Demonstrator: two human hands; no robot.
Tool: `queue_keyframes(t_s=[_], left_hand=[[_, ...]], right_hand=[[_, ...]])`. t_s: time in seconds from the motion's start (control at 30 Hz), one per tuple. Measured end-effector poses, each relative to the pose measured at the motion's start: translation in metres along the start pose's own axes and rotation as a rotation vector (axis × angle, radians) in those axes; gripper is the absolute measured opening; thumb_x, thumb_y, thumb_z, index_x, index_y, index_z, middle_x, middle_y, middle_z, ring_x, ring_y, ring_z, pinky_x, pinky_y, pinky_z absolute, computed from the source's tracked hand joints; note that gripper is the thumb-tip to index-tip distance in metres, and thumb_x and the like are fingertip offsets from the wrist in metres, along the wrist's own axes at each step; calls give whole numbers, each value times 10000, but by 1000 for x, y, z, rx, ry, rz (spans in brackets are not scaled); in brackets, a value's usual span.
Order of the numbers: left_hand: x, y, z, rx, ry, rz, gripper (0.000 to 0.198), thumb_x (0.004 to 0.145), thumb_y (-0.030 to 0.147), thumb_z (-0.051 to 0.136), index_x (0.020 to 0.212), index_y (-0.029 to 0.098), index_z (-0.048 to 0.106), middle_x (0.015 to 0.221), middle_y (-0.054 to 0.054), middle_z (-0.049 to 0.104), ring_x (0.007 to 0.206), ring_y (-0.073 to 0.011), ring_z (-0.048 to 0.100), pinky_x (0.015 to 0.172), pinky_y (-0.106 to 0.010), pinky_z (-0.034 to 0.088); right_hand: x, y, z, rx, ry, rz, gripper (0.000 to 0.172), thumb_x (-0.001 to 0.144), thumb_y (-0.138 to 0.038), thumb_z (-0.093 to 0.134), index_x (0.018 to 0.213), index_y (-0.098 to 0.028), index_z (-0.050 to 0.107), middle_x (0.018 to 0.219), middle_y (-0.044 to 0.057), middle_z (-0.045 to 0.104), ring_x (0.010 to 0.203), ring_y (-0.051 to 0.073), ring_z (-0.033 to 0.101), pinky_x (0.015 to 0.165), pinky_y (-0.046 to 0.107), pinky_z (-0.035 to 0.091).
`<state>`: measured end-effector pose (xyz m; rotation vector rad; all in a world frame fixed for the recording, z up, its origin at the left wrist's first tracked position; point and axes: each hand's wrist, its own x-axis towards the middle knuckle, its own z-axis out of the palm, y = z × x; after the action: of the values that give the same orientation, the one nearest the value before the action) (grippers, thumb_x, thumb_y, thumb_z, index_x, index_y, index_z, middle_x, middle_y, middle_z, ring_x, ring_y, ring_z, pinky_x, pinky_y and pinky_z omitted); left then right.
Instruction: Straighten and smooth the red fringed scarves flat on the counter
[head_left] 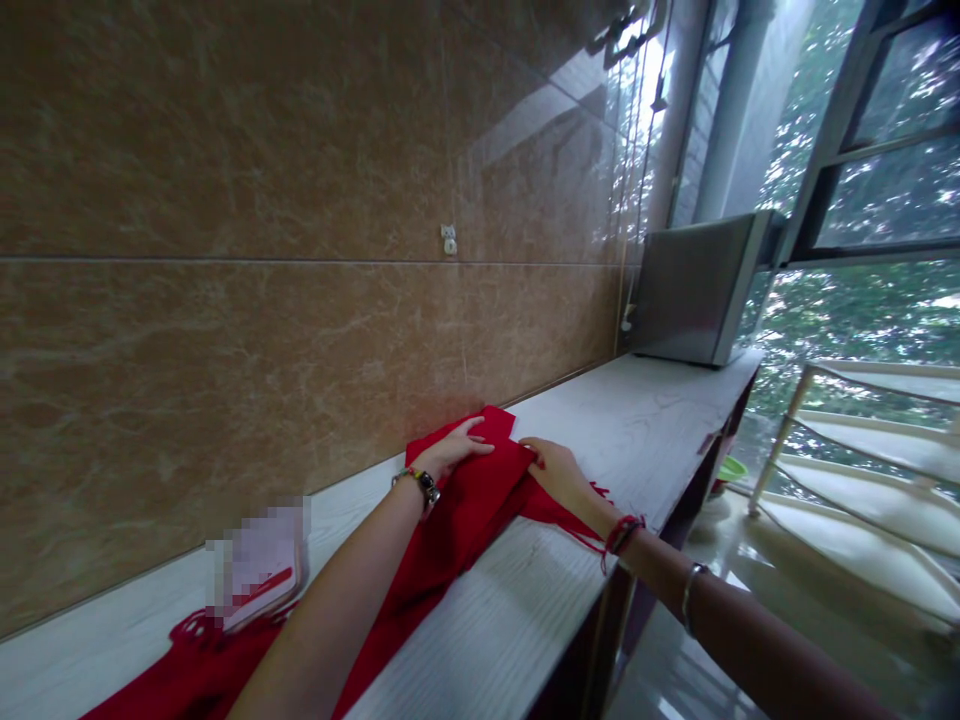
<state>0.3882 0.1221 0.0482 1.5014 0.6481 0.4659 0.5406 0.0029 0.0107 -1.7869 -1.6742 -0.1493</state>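
Observation:
A red cloth with fringed ends lies lengthwise along a pale wood-grain counter, partly folded over near its far end. My left hand rests on the fold with its fingers spread, pressing on the fabric near the wall. To its right, my right hand pinches an edge of the cloth between thumb and fingers. Red strands of fringe hang out beneath my right wrist. My left forearm covers part of the cloth in the lower left.
A pixelated pinkish box-like item stands on the counter at left, beside the cloth. Brown tiled wall runs behind. A grey metal appliance sits at the far end. A tiered cream shelf and a green bowl are at right.

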Motion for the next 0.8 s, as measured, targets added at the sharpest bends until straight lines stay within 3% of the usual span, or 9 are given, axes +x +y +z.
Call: queue_keyframes(t_s=[0.13,0.33,0.43,0.63,0.8], left_hand=[[9,-5,4,98,116,37,759,568,66,710,1249,187,398,1116,-102,540,892,-172,565,767,-271,451],[15,-10,9,215,174,62,494,709,204,632,1173,142,475,953,-77,626,846,-185,583,738,-276,455],[23,-12,8,303,215,88,407,706,189,641,1091,122,528,909,-77,637,860,-196,579,759,-283,445],[36,-18,10,557,237,186,266,831,283,522,1054,139,533,1064,-78,562,922,-186,552,810,-384,448],[33,-14,19,828,250,326,312,777,190,554,1086,142,557,1136,-123,554,1072,-223,478,945,-326,337]], right_hand=[[-4,2,0,-72,5,-52,356,762,-55,398,1078,-122,549,998,104,627,893,165,574,797,272,409],[-3,2,6,-26,105,14,264,725,-48,427,908,-149,587,854,48,637,768,141,571,722,243,418],[-3,3,7,-36,119,14,275,721,-18,408,898,-140,579,867,56,628,793,144,563,743,244,412],[-11,3,8,-140,164,-36,238,766,-50,411,927,-134,564,870,68,603,821,166,540,758,262,408],[-10,4,9,-249,138,-83,245,772,-57,421,947,-144,568,866,74,591,836,172,523,766,261,400]])
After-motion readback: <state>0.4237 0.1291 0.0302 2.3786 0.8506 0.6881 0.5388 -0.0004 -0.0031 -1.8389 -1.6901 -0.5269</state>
